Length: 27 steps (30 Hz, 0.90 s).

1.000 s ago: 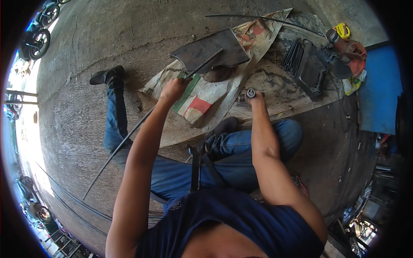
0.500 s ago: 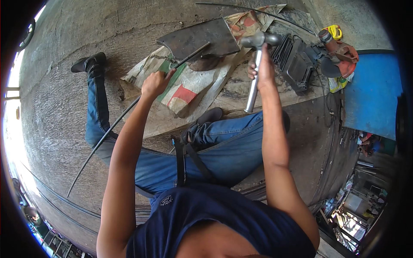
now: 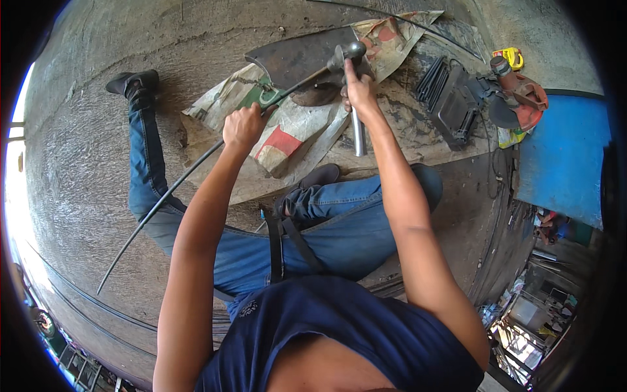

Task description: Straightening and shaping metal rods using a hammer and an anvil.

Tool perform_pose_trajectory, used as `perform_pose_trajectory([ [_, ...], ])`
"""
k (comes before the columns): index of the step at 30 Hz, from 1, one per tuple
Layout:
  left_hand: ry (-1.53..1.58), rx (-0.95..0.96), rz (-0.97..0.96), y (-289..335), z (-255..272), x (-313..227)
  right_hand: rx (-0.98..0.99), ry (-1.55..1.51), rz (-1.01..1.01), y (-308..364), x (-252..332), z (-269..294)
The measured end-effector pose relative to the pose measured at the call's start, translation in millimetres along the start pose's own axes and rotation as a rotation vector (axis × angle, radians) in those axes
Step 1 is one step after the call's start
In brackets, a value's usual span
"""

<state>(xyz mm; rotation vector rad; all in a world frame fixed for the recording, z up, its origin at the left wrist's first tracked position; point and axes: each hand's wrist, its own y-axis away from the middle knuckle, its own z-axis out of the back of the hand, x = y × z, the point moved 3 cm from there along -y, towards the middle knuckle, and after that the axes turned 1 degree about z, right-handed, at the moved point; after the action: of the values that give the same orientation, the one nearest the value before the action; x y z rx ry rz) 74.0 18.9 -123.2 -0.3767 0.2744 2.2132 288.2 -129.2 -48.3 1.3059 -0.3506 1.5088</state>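
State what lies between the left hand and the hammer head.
In the head view, a stretch of metal rod runs from the left hand to the ball-peen hammer, over the dark metal plate and printed sheet.

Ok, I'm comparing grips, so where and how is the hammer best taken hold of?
Probably on the lower hammer shaft, with a full wrap, coming from the person's right side. The shaft is long and straight, with its free end pointing toward the person, below the right hand. The metal head sits at the far end, by the tip of the dark rod.
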Motion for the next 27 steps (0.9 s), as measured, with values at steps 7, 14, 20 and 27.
perform_pose_trajectory([
  [7,-0.024,-0.040,-0.003,-3,-5,0,0.044,0.011,0.021,4,2,2],
  [14,-0.039,-0.047,-0.003,0,-9,8,-0.020,0.097,0.331,74,152,45],
  [20,-0.015,-0.043,-0.020,-5,-15,8,-0.493,-0.238,0.694,108,212,58],
  [27,-0.037,-0.042,0.022,-1,-21,17,-0.084,0.023,-0.025,-5,-5,2],
])
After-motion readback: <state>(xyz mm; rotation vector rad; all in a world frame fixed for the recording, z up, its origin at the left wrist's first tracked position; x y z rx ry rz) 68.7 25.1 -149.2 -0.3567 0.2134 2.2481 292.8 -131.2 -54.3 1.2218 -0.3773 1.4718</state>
